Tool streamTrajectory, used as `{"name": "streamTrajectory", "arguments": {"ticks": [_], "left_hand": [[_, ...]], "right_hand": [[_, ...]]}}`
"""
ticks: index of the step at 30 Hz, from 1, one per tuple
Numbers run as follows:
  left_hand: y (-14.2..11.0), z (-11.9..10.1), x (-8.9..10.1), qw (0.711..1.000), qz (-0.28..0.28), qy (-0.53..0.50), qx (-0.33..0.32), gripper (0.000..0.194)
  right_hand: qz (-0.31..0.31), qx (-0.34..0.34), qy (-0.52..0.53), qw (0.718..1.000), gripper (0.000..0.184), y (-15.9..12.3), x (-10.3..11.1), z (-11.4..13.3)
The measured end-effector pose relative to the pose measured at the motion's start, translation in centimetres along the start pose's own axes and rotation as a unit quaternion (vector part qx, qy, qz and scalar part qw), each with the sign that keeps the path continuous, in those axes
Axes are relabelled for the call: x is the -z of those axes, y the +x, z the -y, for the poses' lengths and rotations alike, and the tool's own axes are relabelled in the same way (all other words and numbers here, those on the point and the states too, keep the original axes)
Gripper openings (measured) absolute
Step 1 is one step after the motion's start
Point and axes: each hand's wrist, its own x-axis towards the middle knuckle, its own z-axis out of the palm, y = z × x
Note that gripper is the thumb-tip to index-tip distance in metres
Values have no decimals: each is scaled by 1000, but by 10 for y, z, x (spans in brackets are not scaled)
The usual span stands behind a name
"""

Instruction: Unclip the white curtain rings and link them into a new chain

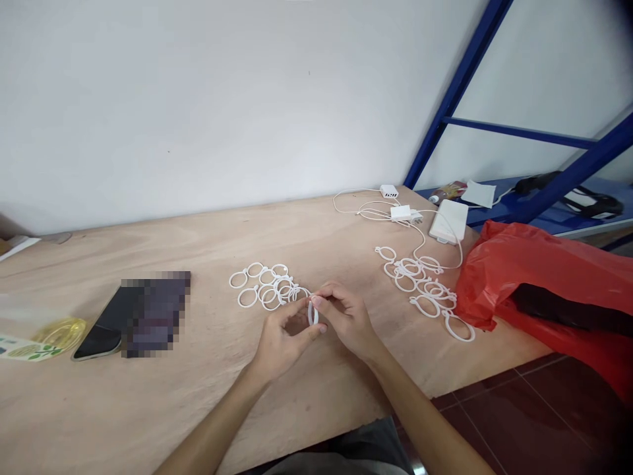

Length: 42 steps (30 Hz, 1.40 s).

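Observation:
Near the front middle of the wooden table, a white plastic ring (313,313) is held up between both hands, seen nearly edge-on. My left hand (284,336) grips its left and lower side with thumb and fingers. My right hand (349,316) pinches its upper part. Just behind my left hand lies a loose group of white rings (248,297), each with a small eyelet, partly overlapping. Another group of white rings (426,305) is spread out to the right of my right hand. Some fingertips are hidden behind the held ring.
A red plastic bag (524,264) with something black in it sits at the table's right edge. Behind the right rings are a white charger (401,212), cables and a white box (449,221). A dark phone (106,323) lies left. A blue metal frame (459,72) stands right.

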Motion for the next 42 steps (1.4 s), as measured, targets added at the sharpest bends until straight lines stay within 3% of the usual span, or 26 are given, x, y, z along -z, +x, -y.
{"name": "streamTrajectory", "arguments": {"ticks": [4,9,15,20,24,27,30,32,35,37,40,42], "left_hand": [[4,2,7,982,-57,180,-19,37],[6,14,15,912,-65,390,-108,37],[4,21,15,886,-81,440,-117,55],[4,19,11,894,-11,402,-197,27],[6,21,9,881,14,428,-200,21],[9,23,16,853,-25,492,-172,22],[11,22,26,828,-69,539,-138,23],[12,20,31,818,-94,557,-114,24],[13,18,33,817,-120,556,-100,25],[13,17,31,838,-129,515,-125,24],[10,14,23,893,-109,392,-193,23],[7,11,16,926,-78,308,-205,33]], "right_hand": [[-25,-6,-20,999,19,2,0,-4],[-119,-35,-60,990,22,2,17,-9],[-226,-28,-149,962,21,-12,76,-9],[-284,-58,-226,930,28,-32,125,-3],[-229,-87,-379,892,28,-45,141,0],[-158,-154,-500,838,27,-50,141,0],[-127,-220,-583,772,28,-52,138,-1],[-113,-231,-600,758,26,-51,137,-3],[-117,-209,-570,786,23,-48,130,-5],[-117,-179,-488,847,23,-43,118,-5],[-78,-143,-257,952,25,-33,90,1],[-40,-145,-105,983,24,-24,67,9]]}}
